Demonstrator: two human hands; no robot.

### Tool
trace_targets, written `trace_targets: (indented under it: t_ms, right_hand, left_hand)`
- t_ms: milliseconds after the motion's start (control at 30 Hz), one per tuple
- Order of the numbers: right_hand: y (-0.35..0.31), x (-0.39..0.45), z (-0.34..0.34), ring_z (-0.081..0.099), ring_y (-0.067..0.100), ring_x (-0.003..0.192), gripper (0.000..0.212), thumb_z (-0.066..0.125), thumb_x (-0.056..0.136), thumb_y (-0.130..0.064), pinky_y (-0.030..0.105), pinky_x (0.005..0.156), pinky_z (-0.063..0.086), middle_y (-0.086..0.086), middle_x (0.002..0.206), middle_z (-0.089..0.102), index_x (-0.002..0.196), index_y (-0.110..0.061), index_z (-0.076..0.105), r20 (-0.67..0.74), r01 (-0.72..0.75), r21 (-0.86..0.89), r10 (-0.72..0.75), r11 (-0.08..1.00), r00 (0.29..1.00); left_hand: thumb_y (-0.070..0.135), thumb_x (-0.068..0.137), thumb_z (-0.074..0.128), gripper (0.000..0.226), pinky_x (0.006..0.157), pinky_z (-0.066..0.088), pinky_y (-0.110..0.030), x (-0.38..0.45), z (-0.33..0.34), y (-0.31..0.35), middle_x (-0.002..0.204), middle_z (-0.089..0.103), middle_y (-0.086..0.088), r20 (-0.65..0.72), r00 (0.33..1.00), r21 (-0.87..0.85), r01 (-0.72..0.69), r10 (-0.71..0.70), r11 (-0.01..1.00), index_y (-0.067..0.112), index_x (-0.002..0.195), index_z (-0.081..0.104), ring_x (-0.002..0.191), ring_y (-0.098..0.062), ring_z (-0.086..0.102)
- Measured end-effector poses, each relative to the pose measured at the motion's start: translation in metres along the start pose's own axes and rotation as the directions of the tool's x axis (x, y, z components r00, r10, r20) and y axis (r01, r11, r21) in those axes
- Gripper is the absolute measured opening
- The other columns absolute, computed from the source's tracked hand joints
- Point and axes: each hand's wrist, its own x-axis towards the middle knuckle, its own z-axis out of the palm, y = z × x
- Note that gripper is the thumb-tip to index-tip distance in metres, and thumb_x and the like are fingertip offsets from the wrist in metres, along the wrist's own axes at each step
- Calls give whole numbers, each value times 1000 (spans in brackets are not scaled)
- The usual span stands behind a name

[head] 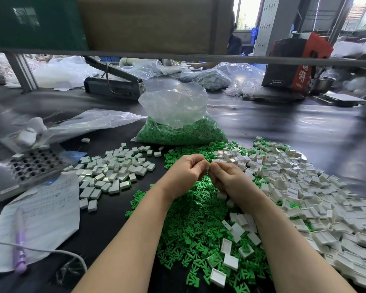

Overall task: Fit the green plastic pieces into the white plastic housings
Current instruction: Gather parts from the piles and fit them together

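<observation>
- Crowding the dark table [118, 218] on the person's left are a grey perforated tray [28, 168], a handwritten sheet of paper [42, 214] with a purple pen [19, 246] lying on it, and a thin white cable [57, 251] crossing the near edge.
- Between that clutter and the hands lies a small heap of closed white housings [114, 172].
- Directly beyond the hands, a clear plastic bag [178, 115] stands open, its lower part full of green plastic pieces.
- Loose green pieces [190, 225] spread under both forearms; a broad pile of open white housings [304, 191] runs along the right, some mixed in with the green.
- Left hand [186, 174] and right hand [226, 178] meet fingertip to fingertip above the green heap, fingers curled inward; what they pinch is hidden, so I cannot tell.
- Farther back sit more plastic bags [207, 78], a red and black carton [294, 62] and a metal bowl [323, 83].
</observation>
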Motion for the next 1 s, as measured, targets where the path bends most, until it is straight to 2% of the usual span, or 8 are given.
trace_targets:
  t_ms: [133, 300, 500, 733, 1000]
  right_hand:
    - [0, 3, 1, 30, 5, 47, 36, 42, 105, -21, 18, 45, 26, -11, 52, 38, 70, -13, 48, -18, 13, 49, -12, 999, 1000]
    - [1, 4, 1, 31, 5, 47, 35, 42, 104, -20, 17, 46, 28, -12, 53, 39, 71, -13, 48, -27, 25, 81, -23, 996, 999]
    - [0, 2, -1, 29, 7, 47, 38, 43, 104, -21, 19, 47, 25, -11, 51, 36, 66, -15, 46, 12, 31, 21, -31, 999, 999]
    - [1, -1, -4, 27, 7, 49, 43, 44, 104, -25, 20, 46, 26, -10, 55, 35, 61, -27, 49, 81, -12, -11, 12, 1000, 997]
    - [2, -1, -6, 29, 6, 49, 39, 45, 103, -27, 23, 47, 28, -9, 57, 37, 65, -24, 51, 95, -37, -7, 38, 999, 995]
  left_hand:
    - [18, 102, 48, 35, 53, 32, -21, -1, 2, 2, 55, 46, 13, -29, 1000, -60, -3, 1, 998, 19, 67, 51, 53, -6, 38]
    - [19, 103, 47, 35, 54, 31, -25, -1, 3, 3, 57, 46, 7, -34, 999, -76, -2, -1, 997, 16, 68, 51, 55, -11, 37]
    - [24, 103, 46, 34, 53, 30, -20, -3, -4, 2, 56, 45, 14, 36, 999, -53, 29, -27, 998, 21, 69, 50, 53, -6, 36]
    - [23, 102, 47, 30, 62, 30, -34, -8, -8, 7, 68, 44, -4, 101, 993, -13, 57, -56, 998, 16, 73, 52, 65, -17, 36]
    - [19, 102, 48, 31, 59, 29, -32, -8, -7, 10, 64, 43, -1, 103, 993, 6, 53, -54, 999, 14, 72, 50, 64, -17, 35]
